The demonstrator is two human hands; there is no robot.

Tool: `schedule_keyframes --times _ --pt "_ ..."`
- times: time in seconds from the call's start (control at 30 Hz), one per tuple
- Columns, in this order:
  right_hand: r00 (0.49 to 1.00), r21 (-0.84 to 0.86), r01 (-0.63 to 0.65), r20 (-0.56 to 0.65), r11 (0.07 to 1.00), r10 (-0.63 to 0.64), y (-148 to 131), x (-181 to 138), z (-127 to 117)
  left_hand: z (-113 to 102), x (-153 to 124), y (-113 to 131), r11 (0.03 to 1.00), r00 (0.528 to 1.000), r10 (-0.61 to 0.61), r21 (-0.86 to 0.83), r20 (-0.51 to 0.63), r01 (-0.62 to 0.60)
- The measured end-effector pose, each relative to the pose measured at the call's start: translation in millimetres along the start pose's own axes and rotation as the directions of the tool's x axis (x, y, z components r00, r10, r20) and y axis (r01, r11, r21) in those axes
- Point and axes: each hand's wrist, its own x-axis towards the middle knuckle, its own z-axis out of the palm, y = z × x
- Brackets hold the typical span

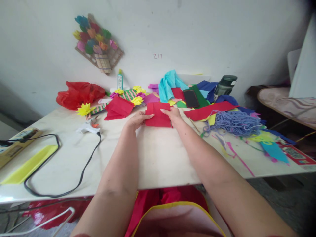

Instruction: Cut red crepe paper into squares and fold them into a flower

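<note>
At the middle of the table [160, 161], the left hand [138, 120] and the right hand [174, 116] pinched opposite sides of a red sheet [159, 116], thumbs on top, probably to keep it flat. The glue gun [89, 127] lay leftward and the yarn [238, 123] rightward, seemingly to leave working room between.

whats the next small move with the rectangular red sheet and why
The bare left hand and bare right hand hold opposite sides of the rectangular red sheet, thumbs on top; it looks slightly creased, so perhaps smooth it outward with both thumbs.
</note>
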Motion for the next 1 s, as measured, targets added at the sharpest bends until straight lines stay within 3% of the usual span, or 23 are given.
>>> schedule_keyframes --times 0.27,0.57,1.0 --pt "0.997 -0.120 0.036 -0.067 0.992 -0.044 4 4 -1 2 2 -8 0.991 1.000 -0.029 -0.134 -0.002 0.029" --pt "0.997 -0.114 0.041 -0.059 0.993 -0.048 1 0 1 5 3 -12 0.976 1.000 -0.027 -0.216 -0.005 0.026" --pt "0.996 -0.120 0.032 -0.078 0.992 -0.042 4 2 2 2 5 -17 0.982 0.998 0.037 -0.187 0.057 -0.026"
